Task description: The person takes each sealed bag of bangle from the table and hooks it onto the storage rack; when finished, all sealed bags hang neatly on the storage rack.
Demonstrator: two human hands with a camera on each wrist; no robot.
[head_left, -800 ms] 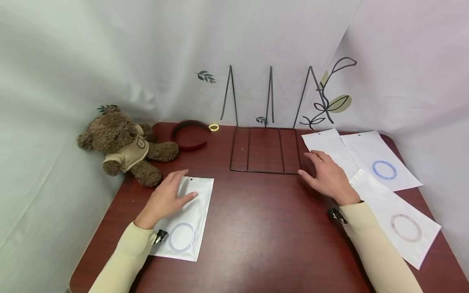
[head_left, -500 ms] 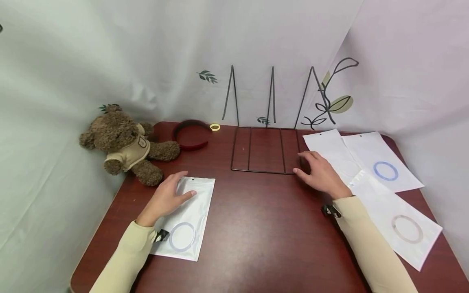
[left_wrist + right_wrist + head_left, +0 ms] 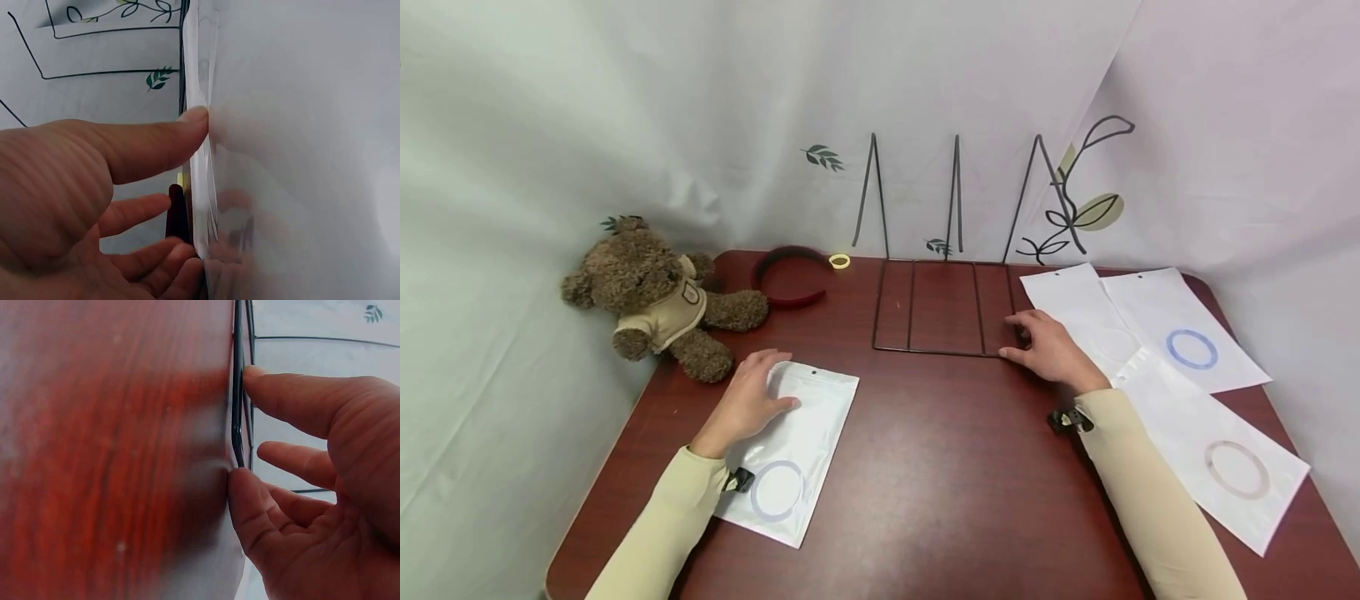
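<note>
On the near left of the table (image 3: 925,500), a bag (image 3: 808,425) is touched by the left hand (image 3: 747,407), its thumb and fingers spread. Farther off, a corner of the rack (image 3: 951,261) is touched by the right hand (image 3: 1047,346), thumb and finger parted. Work seems barely begun: contact is made, any lifting is left. Between the hands, open room is offered; the rack is bordered rightward by other bags (image 3: 1187,425), behind by the curtain (image 3: 970,75).

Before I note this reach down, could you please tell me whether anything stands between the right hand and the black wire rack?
Nothing visible does: the right hand has its fingers at the front right corner of the black wire rack, apparently touching it.
</note>
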